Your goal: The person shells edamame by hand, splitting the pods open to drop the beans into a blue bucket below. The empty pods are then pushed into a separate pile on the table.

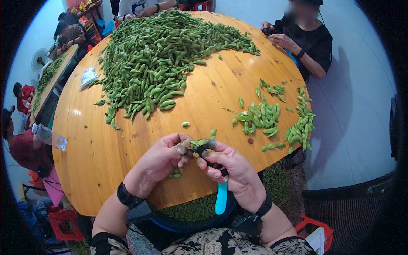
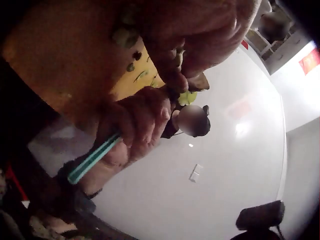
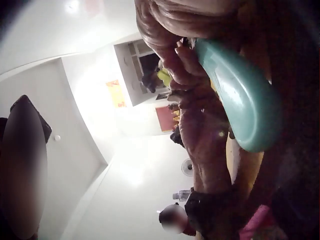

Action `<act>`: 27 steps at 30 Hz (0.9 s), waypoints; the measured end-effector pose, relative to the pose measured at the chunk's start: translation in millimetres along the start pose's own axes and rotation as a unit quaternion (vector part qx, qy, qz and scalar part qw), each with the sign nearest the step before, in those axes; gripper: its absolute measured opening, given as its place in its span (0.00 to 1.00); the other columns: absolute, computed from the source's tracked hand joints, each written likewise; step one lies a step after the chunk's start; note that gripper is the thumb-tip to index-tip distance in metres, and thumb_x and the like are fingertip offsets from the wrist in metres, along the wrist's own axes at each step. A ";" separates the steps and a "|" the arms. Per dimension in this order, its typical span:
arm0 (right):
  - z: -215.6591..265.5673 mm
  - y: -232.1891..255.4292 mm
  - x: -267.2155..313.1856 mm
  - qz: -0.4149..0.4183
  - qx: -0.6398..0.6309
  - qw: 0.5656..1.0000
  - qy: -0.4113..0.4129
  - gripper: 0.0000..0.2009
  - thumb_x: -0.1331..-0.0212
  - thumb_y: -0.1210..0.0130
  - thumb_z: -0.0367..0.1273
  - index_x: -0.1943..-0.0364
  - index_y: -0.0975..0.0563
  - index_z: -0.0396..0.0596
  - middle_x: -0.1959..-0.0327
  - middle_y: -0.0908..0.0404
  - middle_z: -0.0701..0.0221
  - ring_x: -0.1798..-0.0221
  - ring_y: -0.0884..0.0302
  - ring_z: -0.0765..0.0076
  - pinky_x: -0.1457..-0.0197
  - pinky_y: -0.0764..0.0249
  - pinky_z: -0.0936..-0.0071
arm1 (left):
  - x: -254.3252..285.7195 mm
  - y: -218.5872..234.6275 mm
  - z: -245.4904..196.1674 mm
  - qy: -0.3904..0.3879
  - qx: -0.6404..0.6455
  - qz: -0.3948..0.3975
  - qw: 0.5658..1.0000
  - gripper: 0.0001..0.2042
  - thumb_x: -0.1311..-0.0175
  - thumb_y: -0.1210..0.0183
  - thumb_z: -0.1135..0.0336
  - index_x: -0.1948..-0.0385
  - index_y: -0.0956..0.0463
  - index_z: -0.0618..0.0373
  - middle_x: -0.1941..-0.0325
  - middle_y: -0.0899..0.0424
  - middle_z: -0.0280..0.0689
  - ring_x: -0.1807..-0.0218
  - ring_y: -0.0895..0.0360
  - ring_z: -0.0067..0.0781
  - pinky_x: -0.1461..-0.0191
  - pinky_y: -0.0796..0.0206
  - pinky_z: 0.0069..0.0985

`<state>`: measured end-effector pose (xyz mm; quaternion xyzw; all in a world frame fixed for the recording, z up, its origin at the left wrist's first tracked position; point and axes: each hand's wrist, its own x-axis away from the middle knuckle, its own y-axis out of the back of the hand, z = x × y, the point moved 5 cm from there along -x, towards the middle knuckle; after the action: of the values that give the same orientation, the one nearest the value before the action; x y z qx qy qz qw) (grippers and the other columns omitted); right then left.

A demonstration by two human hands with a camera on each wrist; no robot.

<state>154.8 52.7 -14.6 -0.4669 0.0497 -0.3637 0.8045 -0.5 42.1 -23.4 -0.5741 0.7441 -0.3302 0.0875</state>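
Note:
My left hand (image 1: 155, 159) pinches a green soybean pod (image 1: 198, 143) between thumb and fingers, above the near part of the table. Beside it, the fingers of my right hand (image 1: 233, 163) are curled round a tool with a turquoise handle (image 1: 221, 199); its working end is hidden by the hands. That smooth, rounded handle (image 3: 240, 95) sticks out of the fist in the right wrist view. Dark wrapping covers some of the right fingers. A few beans (image 1: 175, 173) lie under my left hand, and one pale green bean (image 1: 185, 124) rests just beyond both hands.
A large heap of pods (image 1: 148, 63) covers the far side of the round wooden table (image 1: 97, 157). Smaller pod piles (image 1: 263, 114) lie at the right. A clear bottle (image 1: 50, 137) leans at the left edge. Below the near edge stands a basin (image 1: 170, 225) holding green bits.

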 end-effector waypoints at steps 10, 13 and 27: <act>13.4 -11.1 7.4 -0.084 0.200 0.972 0.092 0.10 0.38 0.48 0.29 0.54 0.24 0.46 0.74 0.21 0.73 0.83 0.31 0.87 0.86 0.44 0.91 | 15.3 -27.1 -19.6 -0.196 -0.435 -0.121 0.870 0.05 0.35 0.45 0.71 0.62 0.26 0.62 0.74 0.23 0.28 0.76 0.30 0.11 0.75 0.38 0.14; 12.1 -7.8 7.0 -0.054 0.168 0.983 0.048 0.10 0.38 0.48 0.29 0.53 0.24 0.45 0.74 0.20 0.73 0.83 0.30 0.86 0.86 0.44 0.91 | 13.1 -24.3 -16.9 -0.169 -0.375 -0.105 0.906 0.07 0.34 0.46 0.69 0.60 0.26 0.62 0.74 0.24 0.27 0.75 0.31 0.12 0.73 0.37 0.14; 57.1 39.2 32.9 -0.200 0.228 0.946 0.118 0.09 0.36 0.51 0.29 0.55 0.26 0.43 0.75 0.24 0.74 0.84 0.34 0.88 0.87 0.42 0.90 | 21.3 -30.8 -27.2 -0.194 -0.710 -0.068 0.673 0.07 0.48 0.45 0.76 0.68 0.22 0.59 0.67 0.24 0.37 0.64 0.26 0.36 0.59 0.32 0.30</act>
<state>223.9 84.5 -5.0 -0.2247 -0.0343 -0.5710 0.7889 3.3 29.6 20.9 -0.5635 0.6793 0.4120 -0.2267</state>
